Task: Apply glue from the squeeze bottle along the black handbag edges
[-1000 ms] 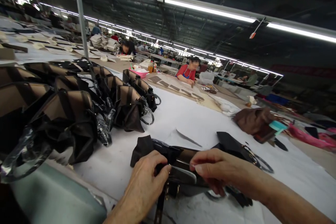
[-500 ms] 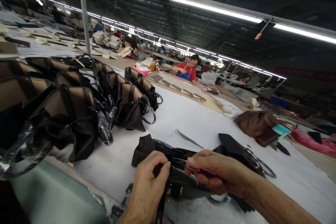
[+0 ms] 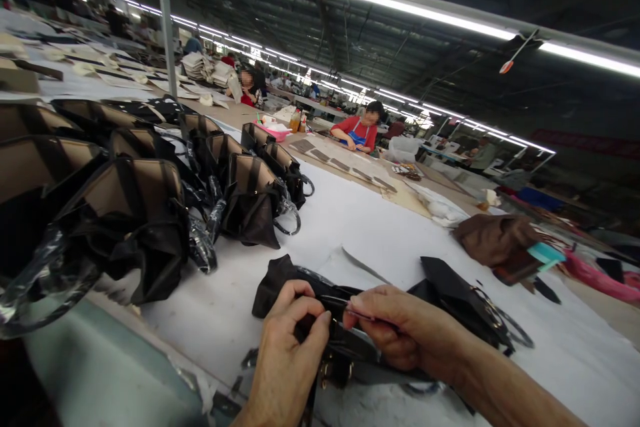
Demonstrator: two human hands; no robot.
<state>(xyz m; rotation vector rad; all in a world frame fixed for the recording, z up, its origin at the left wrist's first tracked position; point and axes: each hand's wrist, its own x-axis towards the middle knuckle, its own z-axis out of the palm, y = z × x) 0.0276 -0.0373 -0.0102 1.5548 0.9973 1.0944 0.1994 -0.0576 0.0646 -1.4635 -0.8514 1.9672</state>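
A black handbag (image 3: 357,347) with gold metal fittings lies on the white-covered table in front of me. My left hand (image 3: 295,340) is closed in a pinch at its upper edge, beside a gold fitting; the fingers partly hide what they grip. From the other side my right hand (image 3: 400,327) holds a slim pink-handled tool (image 3: 361,315), its thin tip pointing at my left fingertips. The tip's exact kind is too small to tell. Another black handbag (image 3: 457,300) with a ring-shaped handle lies just beyond my right hand.
Several black handbags (image 3: 145,213) with tan linings and plastic-wrapped handles crowd the left. A brown bag (image 3: 495,240) lies at right, near a turquoise object (image 3: 547,255). A co-worker in red (image 3: 360,130) sits across the table (image 3: 345,213). A metal post (image 3: 166,20) rises at left.
The tool's tip has shifted slightly left, and its two thin prongs no longer show apart. My left fingers have moved a little on the bag. The view has shifted slightly.
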